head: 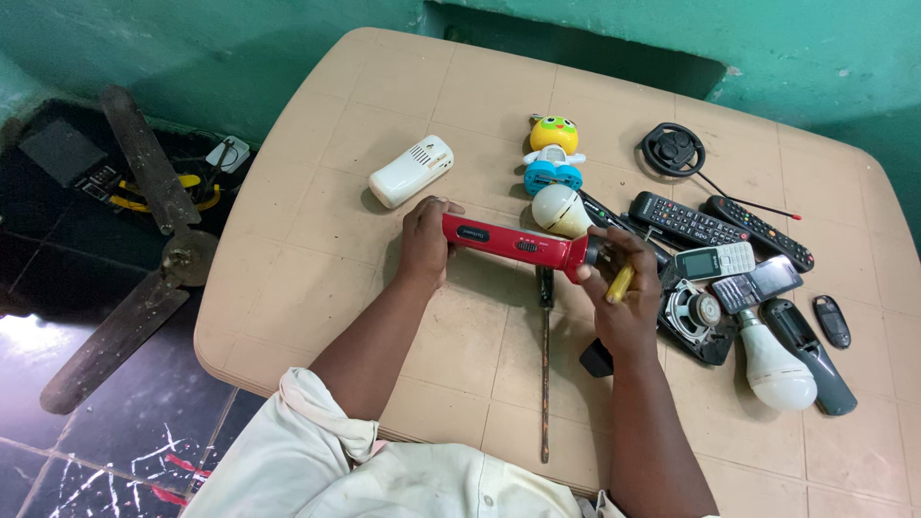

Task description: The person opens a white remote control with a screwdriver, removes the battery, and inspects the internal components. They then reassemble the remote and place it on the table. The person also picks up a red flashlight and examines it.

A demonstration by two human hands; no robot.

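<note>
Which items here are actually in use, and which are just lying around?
In use:
- red torch, held by left hand
- yellow-handled tool, in right hand at the torch's head

Lying about:
- long screwdriver
- white bulbs
- remotes
- phones
- toy
- loose speaker

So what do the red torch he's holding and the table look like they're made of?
Red torch: looks like glossy moulded plastic, with light glinting along its body and a black head end. Table: probably matte beige moulded plastic with a tile-like grid of grooves, scuffed and stained.

Both forearms reach forward, left hand (425,240) curled closed, right hand (624,288) with fingers (614,251) pinched
</note>
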